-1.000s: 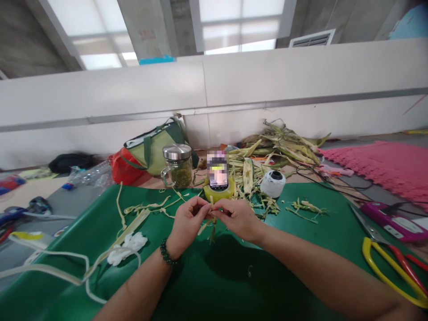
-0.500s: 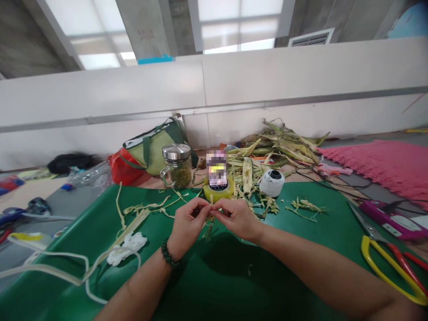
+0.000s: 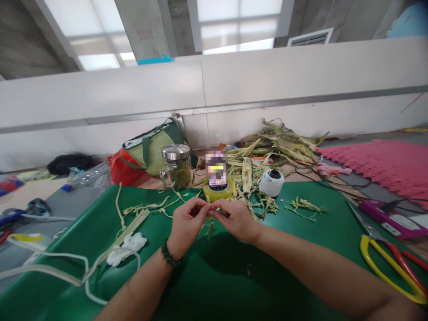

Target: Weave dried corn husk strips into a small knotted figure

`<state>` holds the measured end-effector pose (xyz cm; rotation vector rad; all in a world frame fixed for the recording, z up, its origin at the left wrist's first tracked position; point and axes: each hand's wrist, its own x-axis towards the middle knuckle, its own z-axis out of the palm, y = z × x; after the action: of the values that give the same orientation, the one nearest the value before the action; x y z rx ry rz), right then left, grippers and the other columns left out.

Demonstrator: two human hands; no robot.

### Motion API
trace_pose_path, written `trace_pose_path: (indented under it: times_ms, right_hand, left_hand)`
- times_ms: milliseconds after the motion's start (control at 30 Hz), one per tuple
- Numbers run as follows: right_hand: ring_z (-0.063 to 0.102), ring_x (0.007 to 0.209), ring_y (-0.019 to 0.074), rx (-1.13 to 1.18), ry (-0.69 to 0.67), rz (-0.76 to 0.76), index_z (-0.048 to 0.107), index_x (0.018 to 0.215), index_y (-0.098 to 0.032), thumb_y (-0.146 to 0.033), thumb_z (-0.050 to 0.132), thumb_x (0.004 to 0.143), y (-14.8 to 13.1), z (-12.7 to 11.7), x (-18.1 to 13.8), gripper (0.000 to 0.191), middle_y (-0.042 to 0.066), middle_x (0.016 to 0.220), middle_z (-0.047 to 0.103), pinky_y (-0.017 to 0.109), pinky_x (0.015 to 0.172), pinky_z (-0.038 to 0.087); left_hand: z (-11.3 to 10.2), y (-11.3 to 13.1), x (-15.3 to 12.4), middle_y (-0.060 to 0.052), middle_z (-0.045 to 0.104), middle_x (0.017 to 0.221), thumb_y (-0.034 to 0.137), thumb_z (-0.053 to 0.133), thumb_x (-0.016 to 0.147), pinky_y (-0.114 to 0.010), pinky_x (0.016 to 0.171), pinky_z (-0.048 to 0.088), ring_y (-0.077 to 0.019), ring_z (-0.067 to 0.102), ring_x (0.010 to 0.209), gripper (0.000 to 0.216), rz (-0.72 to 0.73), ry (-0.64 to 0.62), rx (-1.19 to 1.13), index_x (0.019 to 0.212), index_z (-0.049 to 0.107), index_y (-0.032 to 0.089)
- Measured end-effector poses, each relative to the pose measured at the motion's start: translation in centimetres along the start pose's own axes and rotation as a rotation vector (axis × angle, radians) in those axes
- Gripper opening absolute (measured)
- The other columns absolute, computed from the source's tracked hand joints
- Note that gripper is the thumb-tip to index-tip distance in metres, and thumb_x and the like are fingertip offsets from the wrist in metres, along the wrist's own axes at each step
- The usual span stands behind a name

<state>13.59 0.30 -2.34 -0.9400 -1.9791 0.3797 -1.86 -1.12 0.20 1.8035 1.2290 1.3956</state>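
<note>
Over the green mat (image 3: 214, 276) my left hand (image 3: 186, 225) and my right hand (image 3: 236, 217) meet fingertip to fingertip. Both pinch a small bundle of dried husk strips (image 3: 209, 228) whose loose ends hang down between the hands. A dark bead bracelet (image 3: 167, 256) circles my left wrist. Just beyond the hands a phone (image 3: 216, 173) leans upright in a yellow tape roll (image 3: 219, 192).
A pile of corn husks (image 3: 277, 147) lies behind a white string spool (image 3: 271, 182). A lidded glass jar (image 3: 176, 166) and green bag (image 3: 154, 147) stand at back left. Yellow-handled scissors (image 3: 388, 261) lie right, white husk strips (image 3: 67, 267) left, a pink mat (image 3: 384, 165) far right.
The hands have drifted slightly up and away from me, staying pinched together on the husk strips. Nothing else on the mat has moved.
</note>
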Motion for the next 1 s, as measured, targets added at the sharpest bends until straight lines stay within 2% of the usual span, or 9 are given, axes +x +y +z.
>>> trace_pose_path:
  times_ms: [100, 167, 267, 400, 633, 767, 900, 1000]
  right_hand:
    - [0.057, 0.054, 0.0109, 0.139, 0.002, -0.01, 0.072, 0.09, -0.019, -0.03, 0.055, 0.087, 0.03, 0.08, 0.09, 0.02, 0.002, 0.069, 0.07, 0.019, 0.053, 0.038]
    - [0.059, 0.056, 0.0113, 0.175, 0.011, -0.004, 0.072, 0.085, -0.019, -0.032, 0.054, 0.088, 0.1, 0.08, 0.1, 0.022, 0.002, 0.07, 0.071, 0.019, 0.054, 0.04]
    - [0.054, 0.05, 0.0105, 0.06, 0.026, -0.015, 0.07, 0.078, -0.018, -0.033, 0.055, 0.087, 0.2, 0.0, 0.01, 0.023, 0.001, 0.06, 0.066, 0.02, 0.051, 0.036]
    - [0.054, 0.05, 0.0111, -0.129, 0.011, -0.093, 0.066, 0.076, -0.018, -0.033, 0.051, 0.09, 0.29, -0.14, -0.14, 0.026, 0.001, 0.058, 0.064, 0.021, 0.052, 0.033]
    - [0.057, 0.052, 0.0131, -0.231, -0.029, -0.132, 0.063, 0.08, -0.018, -0.027, 0.048, 0.089, 0.44, -0.23, -0.14, 0.02, 0.001, 0.058, 0.063, 0.021, 0.052, 0.031]
    - [0.057, 0.055, 0.0123, -0.146, -0.074, -0.092, 0.063, 0.085, -0.019, -0.028, 0.047, 0.091, 0.27, -0.5, 0.05, 0.02, 0.001, 0.063, 0.065, 0.021, 0.054, 0.033]
    - [0.05, 0.052, 0.0104, 0.027, -0.085, 0.017, 0.063, 0.08, -0.017, -0.031, 0.049, 0.09, 0.03, -0.83, 0.45, 0.022, -0.001, 0.06, 0.06, 0.02, 0.052, 0.033]
    - [0.044, 0.05, 0.0091, 0.121, -0.08, 0.07, 0.062, 0.075, -0.016, -0.032, 0.05, 0.089, 0.04, -0.86, 0.74, 0.025, -0.002, 0.058, 0.054, 0.019, 0.049, 0.031]
  left_hand:
    - [-0.1, 0.0, 0.06, 0.001, 0.064, 0.056, 0.027, 0.062, 0.074, -0.019, 0.049, 0.047, -0.0113, 0.059, 0.052, 0.015, -0.005, -0.005, -0.019, 0.064, 0.061, 0.016]
    - [-0.14, -0.01, 0.15, 0.001, 0.065, 0.058, 0.028, 0.062, 0.074, -0.02, 0.052, 0.05, -0.0122, 0.061, 0.054, 0.015, -0.03, -0.028, -0.064, 0.065, 0.061, 0.016]
    - [-0.15, 0.01, 0.34, 0.001, 0.065, 0.058, 0.031, 0.065, 0.071, -0.023, 0.056, 0.054, -0.0133, 0.062, 0.056, 0.017, -0.11, -0.058, -0.145, 0.064, 0.061, 0.016]
    - [-0.12, 0.0, 0.49, 0.001, 0.063, 0.057, 0.032, 0.067, 0.068, -0.024, 0.055, 0.054, -0.0135, 0.062, 0.054, 0.018, -0.17, -0.065, -0.185, 0.063, 0.061, 0.016]
    - [-0.15, -0.18, 0.03, 0.0, 0.066, 0.06, 0.028, 0.063, 0.074, -0.021, 0.053, 0.049, -0.0123, 0.06, 0.055, 0.014, -0.046, -0.034, 0.007, 0.066, 0.063, 0.017]
    - [-0.32, -0.12, 0.15, 0.0, 0.065, 0.064, 0.029, 0.064, 0.073, -0.022, 0.055, 0.05, -0.0128, 0.061, 0.058, 0.013, -0.073, -0.038, -0.051, 0.073, 0.061, 0.017]
    - [-0.64, -0.11, 0.61, 0.001, 0.064, 0.069, 0.027, 0.072, 0.066, -0.024, 0.061, 0.052, -0.0145, 0.063, 0.067, 0.03, -0.146, -0.135, -0.22, 0.088, 0.054, 0.018]
    - [-0.75, -0.3, 0.72, 0.002, 0.063, 0.069, 0.025, 0.072, 0.066, -0.024, 0.062, 0.052, -0.0141, 0.063, 0.068, 0.033, -0.151, -0.176, -0.258, 0.09, 0.049, 0.019]
